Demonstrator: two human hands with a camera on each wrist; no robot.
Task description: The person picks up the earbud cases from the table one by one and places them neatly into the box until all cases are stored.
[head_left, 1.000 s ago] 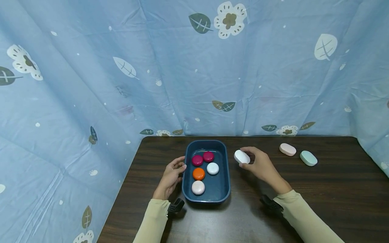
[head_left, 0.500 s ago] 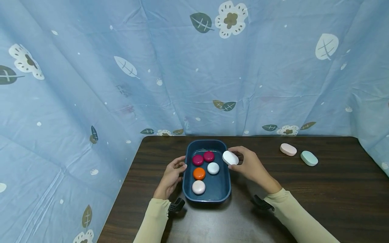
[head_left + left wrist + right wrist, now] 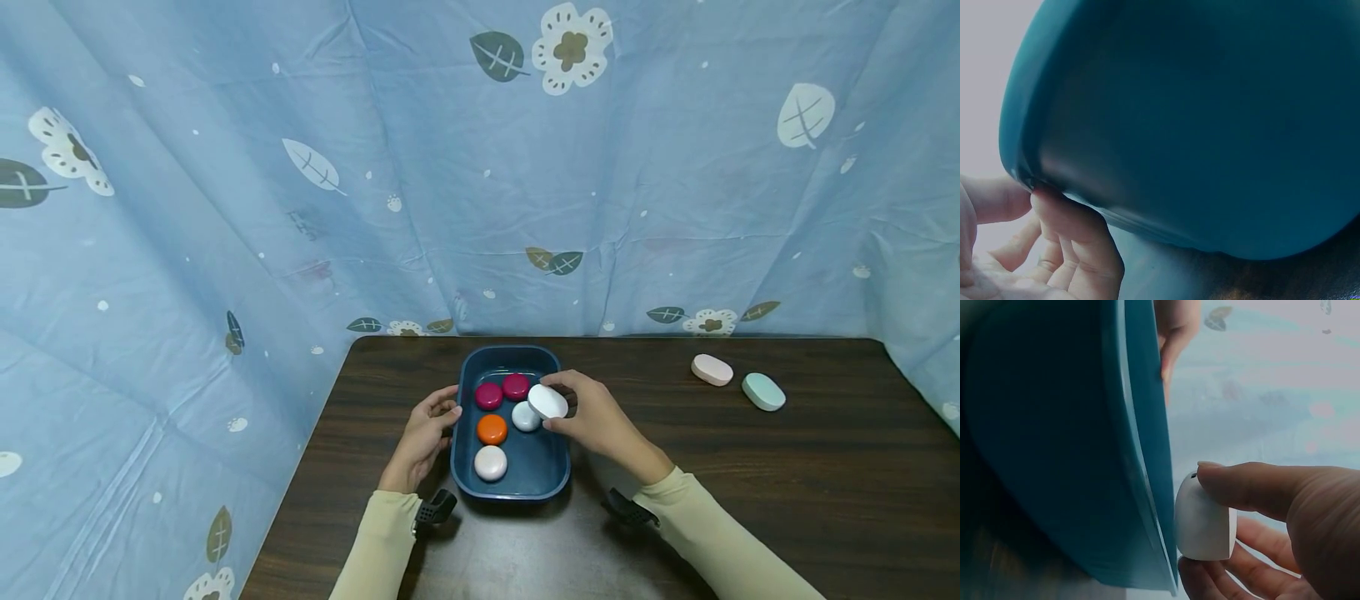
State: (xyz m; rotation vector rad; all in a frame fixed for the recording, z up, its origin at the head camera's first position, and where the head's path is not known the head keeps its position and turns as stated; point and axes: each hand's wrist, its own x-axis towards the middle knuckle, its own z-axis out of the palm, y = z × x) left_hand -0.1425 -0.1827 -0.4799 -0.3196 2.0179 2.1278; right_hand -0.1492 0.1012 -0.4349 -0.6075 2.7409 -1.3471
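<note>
A deep blue rectangular tray (image 3: 553, 467) stands on the table. My left hand (image 3: 422, 437) is at its left side, thumb and finger meeting on the rim in the left wrist view. Over the tray's right half, my right hand (image 3: 600, 421) pinches a smooth white oval piece (image 3: 548, 402) between thumb and fingers. This piece partly covers a round white piece (image 3: 525, 417) lying in the tray. Also inside are two round magenta pieces (image 3: 488, 397), an orange one (image 3: 492, 430) and a pale one (image 3: 491, 463). In the right wrist view the held oval (image 3: 1204, 519) appears beside the tray's rim.
Farther right on the dark wood table (image 3: 750, 483) lie a pale pink oval piece (image 3: 712, 370) and a pale green one (image 3: 763, 392). A blue patterned curtain (image 3: 420, 167) hangs behind the table and along its left side.
My right hand has carried the white oval piece leftward, from beside the tray to over its inside. The left hand has stayed at the tray's left rim.
</note>
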